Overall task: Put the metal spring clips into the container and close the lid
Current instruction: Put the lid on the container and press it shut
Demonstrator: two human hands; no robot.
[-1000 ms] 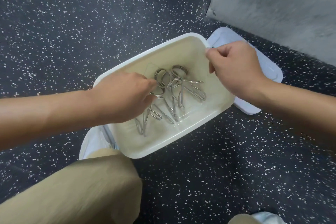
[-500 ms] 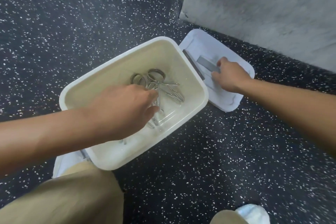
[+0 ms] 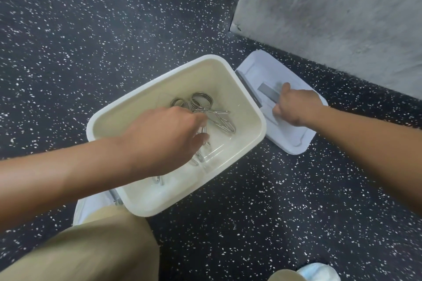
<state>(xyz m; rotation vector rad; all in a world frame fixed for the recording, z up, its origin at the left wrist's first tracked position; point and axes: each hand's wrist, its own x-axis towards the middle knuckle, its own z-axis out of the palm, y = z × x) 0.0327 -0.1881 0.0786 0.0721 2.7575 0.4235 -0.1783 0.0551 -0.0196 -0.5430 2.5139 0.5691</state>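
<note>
Metal spring clips lie beneath the left hand's loosely curled fingers; right hand grips the lid.

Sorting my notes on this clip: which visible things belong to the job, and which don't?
Job: silver metal spring clips; cream rectangular plastic container; white flap lid; left hand; right hand.
Not: grey concrete block; speckled black floor.

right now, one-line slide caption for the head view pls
Left hand reaches among spring clips in the open container while right hand rests on the lid beside it.
</note>
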